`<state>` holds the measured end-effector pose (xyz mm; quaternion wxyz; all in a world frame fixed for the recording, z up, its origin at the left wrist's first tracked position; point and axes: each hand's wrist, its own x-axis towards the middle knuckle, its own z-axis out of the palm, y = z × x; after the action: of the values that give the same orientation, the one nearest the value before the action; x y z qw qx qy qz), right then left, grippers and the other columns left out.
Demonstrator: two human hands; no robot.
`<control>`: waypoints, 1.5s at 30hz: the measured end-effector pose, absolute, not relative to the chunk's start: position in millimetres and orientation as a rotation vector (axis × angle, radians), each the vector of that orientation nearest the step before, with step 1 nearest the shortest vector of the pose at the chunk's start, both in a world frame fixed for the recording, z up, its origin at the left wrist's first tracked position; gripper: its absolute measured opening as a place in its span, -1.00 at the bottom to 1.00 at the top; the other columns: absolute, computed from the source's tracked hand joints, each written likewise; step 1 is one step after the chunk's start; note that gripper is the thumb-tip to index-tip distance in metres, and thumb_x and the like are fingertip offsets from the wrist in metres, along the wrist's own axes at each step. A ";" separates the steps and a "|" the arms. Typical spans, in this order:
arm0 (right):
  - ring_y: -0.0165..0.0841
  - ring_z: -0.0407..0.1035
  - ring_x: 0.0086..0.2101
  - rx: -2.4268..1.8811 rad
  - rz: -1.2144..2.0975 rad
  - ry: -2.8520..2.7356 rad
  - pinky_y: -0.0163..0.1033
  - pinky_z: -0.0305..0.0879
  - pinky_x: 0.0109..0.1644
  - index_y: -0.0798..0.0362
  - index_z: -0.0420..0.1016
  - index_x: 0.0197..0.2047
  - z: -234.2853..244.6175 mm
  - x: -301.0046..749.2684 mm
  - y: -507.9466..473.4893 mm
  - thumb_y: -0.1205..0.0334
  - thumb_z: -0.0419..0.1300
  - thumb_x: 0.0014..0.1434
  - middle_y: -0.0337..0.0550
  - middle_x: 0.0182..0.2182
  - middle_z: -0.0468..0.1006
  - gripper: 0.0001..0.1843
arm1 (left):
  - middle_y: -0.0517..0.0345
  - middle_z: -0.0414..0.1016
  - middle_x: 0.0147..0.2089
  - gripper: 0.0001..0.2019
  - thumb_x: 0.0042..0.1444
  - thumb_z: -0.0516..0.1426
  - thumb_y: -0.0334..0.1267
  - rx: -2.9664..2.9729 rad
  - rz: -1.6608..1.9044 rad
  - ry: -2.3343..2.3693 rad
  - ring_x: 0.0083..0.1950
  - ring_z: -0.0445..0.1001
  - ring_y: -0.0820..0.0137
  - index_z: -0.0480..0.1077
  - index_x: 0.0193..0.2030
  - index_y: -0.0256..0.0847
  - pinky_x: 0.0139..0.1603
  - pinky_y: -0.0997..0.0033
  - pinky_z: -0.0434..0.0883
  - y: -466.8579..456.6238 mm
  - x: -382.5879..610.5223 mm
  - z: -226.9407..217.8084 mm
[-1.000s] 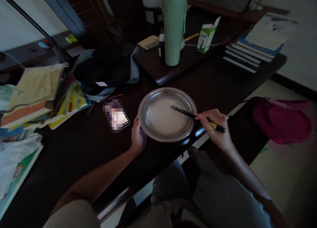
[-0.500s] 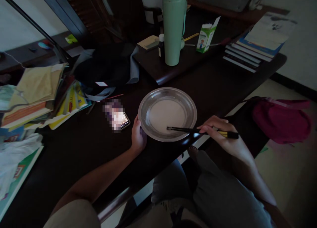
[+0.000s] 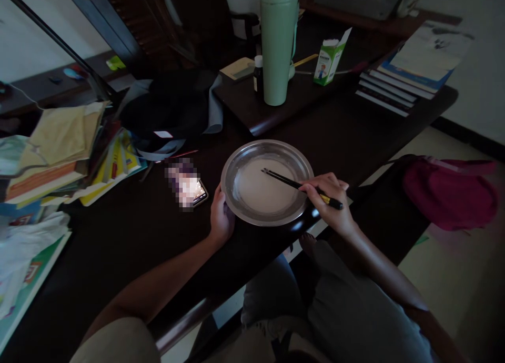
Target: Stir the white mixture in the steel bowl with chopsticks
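Note:
A round metal plate [image 3: 236, 161] holding a pale white liquid sits near the front edge of a dark wooden table [image 3: 130, 231]. My left hand [image 3: 221, 218] grips the plate's near-left rim with curled fingers. My right hand [image 3: 329, 202] is closed on a pair of dark chopsticks [image 3: 288, 181] with yellow-banded ends. Their tips reach over the liquid at the plate's middle.
A lit phone [image 3: 187, 187] lies left of the plate. A green flask [image 3: 278, 42], a small dark bottle [image 3: 258, 73] and a carton [image 3: 329, 58] stand behind. Stacked books [image 3: 402, 76] are far right, piled papers [image 3: 59, 152] left, a dark bag [image 3: 169, 108] behind, a magenta bag [image 3: 450, 192] right.
The chopstick tips swung from the plate's far side to its near edge and back to the middle. My right hand moved with them. The left hand stayed on the rim.

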<state>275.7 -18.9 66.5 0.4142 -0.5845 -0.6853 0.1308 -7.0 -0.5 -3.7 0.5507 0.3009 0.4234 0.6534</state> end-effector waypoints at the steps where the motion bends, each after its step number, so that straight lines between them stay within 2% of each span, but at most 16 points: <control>1: -0.13 0.57 -0.13 -1.490 0.314 -1.706 0.10 0.17 0.06 -0.14 0.70 -0.29 70.5 279.2 -20.9 -0.03 0.17 0.51 -0.19 -0.22 0.80 -0.61 | 0.04 0.73 0.16 -0.55 0.25 0.36 0.10 0.714 1.548 0.996 0.26 0.67 0.06 0.63 0.19 -0.03 0.36 -0.01 0.55 -0.8 -7.3 -2.9; 5: -0.16 0.57 -0.17 -1.528 0.315 -1.645 0.08 0.24 0.05 -0.15 0.70 -0.33 87.2 295.6 -31.1 0.01 0.21 0.48 -0.20 -0.30 0.76 -0.64 | 0.03 0.73 0.15 -0.56 0.23 0.37 0.11 0.708 1.559 0.995 0.23 0.68 0.06 0.65 0.15 -0.04 0.35 -0.02 0.57 -0.5 -7.6 -4.5; 9: -0.20 0.58 -0.27 -1.487 0.446 -1.636 0.00 0.32 -0.07 -0.15 0.70 -0.38 100.6 312.0 -40.1 -0.02 0.27 0.44 -0.22 -0.38 0.73 -0.64 | 0.01 0.72 0.17 -0.56 0.25 0.36 0.11 0.714 1.555 0.984 0.27 0.66 0.06 0.63 0.17 -0.05 0.35 0.01 0.55 1.8 -7.6 -11.4; 12: -0.21 0.59 -0.29 -1.467 0.571 -1.680 0.00 0.33 -0.11 -0.16 0.72 -0.37 107.4 319.3 -45.2 -0.05 0.28 0.45 -0.22 -0.36 0.75 -0.64 | 0.01 0.71 0.18 -0.55 0.27 0.34 0.10 0.713 1.544 0.993 0.29 0.64 0.05 0.61 0.20 -0.05 0.37 -0.02 0.54 3.3 -6.5 -15.3; 16: -0.20 0.59 -0.26 -1.384 0.711 -1.755 0.04 0.32 -0.06 -0.18 0.73 -0.33 103.3 312.3 -45.9 -0.07 0.27 0.46 -0.24 -0.33 0.77 -0.65 | 0.02 0.72 0.15 -0.56 0.27 0.34 0.10 0.709 1.544 0.991 0.30 0.63 0.04 0.60 0.20 -0.03 0.36 -0.04 0.54 4.1 -4.1 -16.7; 24: -0.16 0.53 -0.16 -1.321 0.513 -1.749 0.09 0.18 0.03 -0.16 0.72 -0.28 62.6 267.7 -23.6 -0.08 0.17 0.51 -0.21 -0.24 0.82 -0.60 | 0.02 0.72 0.15 -0.53 0.24 0.35 0.11 0.701 1.550 1.020 0.28 0.64 0.04 0.60 0.20 -0.06 0.36 -0.01 0.54 0.0 -2.1 -4.4; 29: -0.13 0.54 -0.13 -1.442 0.358 -1.697 0.12 0.15 0.07 -0.17 0.72 -0.28 70.0 272.0 -21.3 -0.05 0.18 0.49 -0.22 -0.22 0.82 -0.63 | 0.03 0.72 0.17 -0.55 0.23 0.37 0.10 0.693 1.542 1.020 0.27 0.65 0.05 0.63 0.18 -0.02 0.35 0.00 0.56 -3.6 -6.6 3.9; 33: -0.13 0.56 -0.15 -1.534 0.329 -1.632 0.13 0.20 0.08 -0.16 0.72 -0.33 81.3 290.3 -28.1 -0.05 0.21 0.46 -0.21 -0.28 0.78 -0.63 | 0.00 0.71 0.20 -0.55 0.25 0.35 0.10 0.704 1.546 1.028 0.31 0.63 0.03 0.62 0.19 -0.02 0.36 -0.04 0.54 -2.1 -8.7 -2.9; 39: -0.16 0.60 -0.25 -1.495 0.482 -1.618 0.04 0.35 -0.07 -0.16 0.72 -0.37 93.1 321.9 -38.9 -0.05 0.28 0.43 -0.19 -0.34 0.76 -0.65 | 0.04 0.73 0.15 -0.58 0.23 0.37 0.10 0.697 1.560 1.005 0.26 0.66 0.06 0.65 0.13 -0.03 0.37 -0.02 0.54 3.7 -2.1 -16.0; 45: -0.19 0.61 -0.27 -1.388 0.672 -1.734 0.03 0.36 -0.09 -0.18 0.73 -0.34 100.4 321.6 -44.8 -0.09 0.27 0.46 -0.21 -0.32 0.78 -0.63 | 0.03 0.72 0.15 -0.54 0.23 0.36 0.11 0.713 1.540 1.009 0.29 0.64 0.06 0.62 0.17 -0.04 0.36 -0.01 0.54 5.3 -2.6 -17.7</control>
<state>321.6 -44.8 100.4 0.3990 -0.5484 -0.6853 0.2654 -2.6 5.3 -17.7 0.5512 0.3015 0.4263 0.6508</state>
